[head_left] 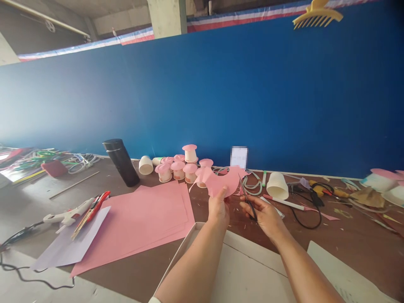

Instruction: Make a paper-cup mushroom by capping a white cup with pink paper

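My left hand (pixel 220 207) pinches a piece of pink paper (pixel 221 182) whose upper edge has a curved cut-out and ragged points. Closed around the black handles of a pair of scissors (pixel 251 208) is my right hand (pixel 263 214). The scissor blades point up and left, against the right side of the paper; whether they are biting into it I cannot tell. Just behind the paper stand several small paper cups with pink paper tops (pixel 178 170), one stacked above the others. Part of that group is hidden by the paper.
Pink sheets (pixel 148 219) lie left, beside a purple sheet (pixel 78 240) bearing a glue gun (pixel 67 214) and a red-handled tool (pixel 94 208). A black bottle (pixel 121 163) stands behind them. White cups (pixel 277 186), cables and scraps lie right. A white box (pixel 252 269) is below my arms.
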`<state>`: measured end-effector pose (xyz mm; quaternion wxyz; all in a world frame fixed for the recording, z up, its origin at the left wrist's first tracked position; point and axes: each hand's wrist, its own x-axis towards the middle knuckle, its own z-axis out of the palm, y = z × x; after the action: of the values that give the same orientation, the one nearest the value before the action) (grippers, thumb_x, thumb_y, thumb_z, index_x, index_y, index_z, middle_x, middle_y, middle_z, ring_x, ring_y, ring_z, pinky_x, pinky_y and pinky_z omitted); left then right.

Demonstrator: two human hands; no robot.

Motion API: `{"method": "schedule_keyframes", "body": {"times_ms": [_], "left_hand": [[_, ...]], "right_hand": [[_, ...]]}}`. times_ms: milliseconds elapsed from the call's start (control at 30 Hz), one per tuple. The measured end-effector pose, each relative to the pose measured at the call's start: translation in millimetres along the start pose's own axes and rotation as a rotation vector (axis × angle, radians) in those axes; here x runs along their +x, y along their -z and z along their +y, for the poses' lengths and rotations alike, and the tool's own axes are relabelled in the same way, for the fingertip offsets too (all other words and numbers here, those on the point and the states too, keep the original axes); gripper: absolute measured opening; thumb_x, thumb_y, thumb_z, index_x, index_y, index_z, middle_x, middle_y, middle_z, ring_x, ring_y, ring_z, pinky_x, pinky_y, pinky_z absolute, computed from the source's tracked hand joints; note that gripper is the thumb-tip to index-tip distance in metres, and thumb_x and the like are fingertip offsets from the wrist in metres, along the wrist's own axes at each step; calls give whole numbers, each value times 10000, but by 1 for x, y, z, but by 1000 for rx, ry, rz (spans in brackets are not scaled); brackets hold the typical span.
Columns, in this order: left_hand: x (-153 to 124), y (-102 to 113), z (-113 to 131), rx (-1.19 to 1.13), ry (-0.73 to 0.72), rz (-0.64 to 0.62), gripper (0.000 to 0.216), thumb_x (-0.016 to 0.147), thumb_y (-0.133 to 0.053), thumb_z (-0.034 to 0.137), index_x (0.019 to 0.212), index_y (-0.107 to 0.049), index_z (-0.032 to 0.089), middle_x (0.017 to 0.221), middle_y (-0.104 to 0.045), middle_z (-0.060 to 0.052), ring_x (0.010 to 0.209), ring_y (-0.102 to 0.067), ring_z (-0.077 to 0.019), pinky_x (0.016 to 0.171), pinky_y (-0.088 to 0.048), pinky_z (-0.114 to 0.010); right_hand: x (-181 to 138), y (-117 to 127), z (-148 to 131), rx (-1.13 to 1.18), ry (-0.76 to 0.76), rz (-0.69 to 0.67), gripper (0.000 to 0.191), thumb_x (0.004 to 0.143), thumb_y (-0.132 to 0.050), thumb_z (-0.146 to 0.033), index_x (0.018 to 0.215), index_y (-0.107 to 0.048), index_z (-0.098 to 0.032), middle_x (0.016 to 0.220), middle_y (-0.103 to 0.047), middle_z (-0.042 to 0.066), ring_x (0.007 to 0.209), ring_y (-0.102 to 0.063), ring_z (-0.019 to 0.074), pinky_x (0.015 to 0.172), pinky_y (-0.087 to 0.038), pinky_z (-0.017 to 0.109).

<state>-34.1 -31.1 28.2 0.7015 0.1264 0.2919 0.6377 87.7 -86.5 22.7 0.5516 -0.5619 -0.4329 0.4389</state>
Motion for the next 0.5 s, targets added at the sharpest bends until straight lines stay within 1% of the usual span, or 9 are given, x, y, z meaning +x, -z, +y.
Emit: {"method": "schedule_keyframes", "body": {"times_ms": [133, 233, 333, 367, 433, 500], "left_hand": [[-5, 0, -1, -31, 59, -116, 391, 670, -778, 254, 1025, -643, 160, 1025, -679, -64, 803, -633, -130, 652, -494, -213], [-9, -3, -3, 7, 106, -167, 371, 682, -771, 317, 982, -650, 137, 951, -682, -72, 754, -630, -135, 668, -500, -232], [-6, -7, -9, 65, 122, -172, 372, 678, -769, 349, 953, -650, 129, 889, -680, -79, 710, -628, -154, 633, -497, -257], [-3, -8, -12, 67, 122, -164, 377, 679, -767, 355, 960, -649, 132, 890, -680, -80, 703, -626, -155, 615, -492, -258], [4, -10, -19, 41, 119, -141, 365, 683, -763, 341, 961, -648, 133, 900, -676, -76, 687, -613, -133, 602, -477, -238], [10, -11, -25, 13, 105, -83, 361, 673, -772, 328, 953, -646, 140, 898, -673, -63, 656, -594, -108, 594, -464, -220]], "right_hand": [[1, -1, 3, -15, 17, 2, 499, 560, -842, -469, 959, -736, -188, 660, -644, -12, 597, -553, 128, 599, -458, 262], [1, -1, 5, -41, 41, 16, 472, 600, -816, -477, 973, -739, -200, 725, -671, -3, 601, -553, 131, 588, -451, 262], [4, 2, 10, -63, 78, 28, 455, 637, -798, -464, 1012, -735, -216, 759, -683, 0, 605, -551, 129, 579, -443, 254], [5, 3, 12, -72, 85, 33, 456, 644, -795, -461, 1024, -732, -216, 725, -671, -3, 600, -546, 129, 573, -438, 252], [6, 4, 17, -93, 94, 39, 467, 652, -788, -469, 1040, -728, -217, 673, -646, -10, 596, -546, 141, 574, -443, 261], [7, 4, 19, -102, 98, 53, 482, 650, -784, -485, 1049, -725, -221, 631, -619, -16, 590, -545, 153, 563, -444, 270]]}}
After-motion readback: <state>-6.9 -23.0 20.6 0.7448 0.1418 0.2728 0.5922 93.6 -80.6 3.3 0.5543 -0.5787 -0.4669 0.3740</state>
